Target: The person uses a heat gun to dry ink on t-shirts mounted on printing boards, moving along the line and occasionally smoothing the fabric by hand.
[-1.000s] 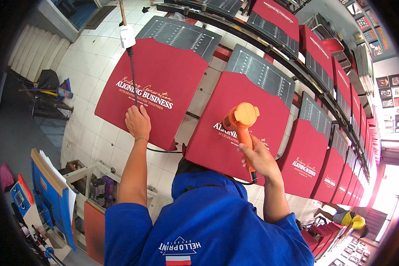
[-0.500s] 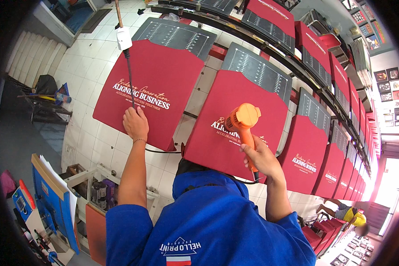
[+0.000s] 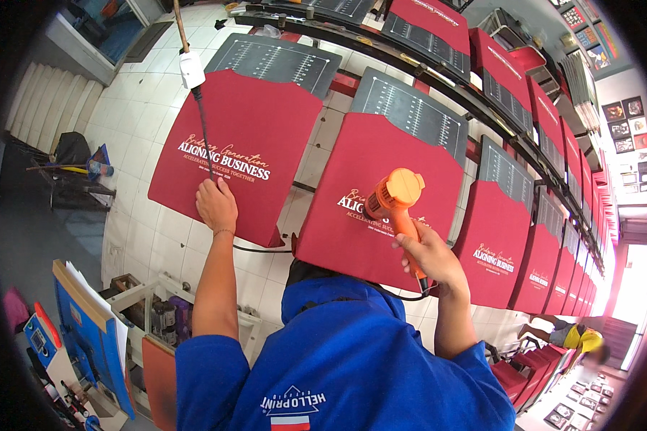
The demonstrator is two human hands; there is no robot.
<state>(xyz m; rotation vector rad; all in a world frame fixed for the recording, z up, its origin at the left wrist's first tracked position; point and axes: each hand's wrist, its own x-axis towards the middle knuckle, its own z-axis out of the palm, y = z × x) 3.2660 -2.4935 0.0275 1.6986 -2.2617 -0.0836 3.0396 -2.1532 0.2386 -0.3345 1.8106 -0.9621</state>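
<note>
Two hands in view, one heat gun, and a long row of dark red fabric pieces on grey platens, more than eight, the far ones too small to count. Left hand laid on the lower part of the nearest red fabric piece, fingers curled loosely against the cloth just below its pale printed lettering; grip neither spread wide nor pinching anything. Right hand wrapped tight around the handle of the orange heat gun, grip pressed together on it, round orange head held over the second red fabric piece, above its print; touching or just clear of the cloth, cannot tell. Black cord hanging down from a white plug across the first piece. Grey ruled platen showing beyond the top edge of that piece. White tiled floor below the row.
</note>
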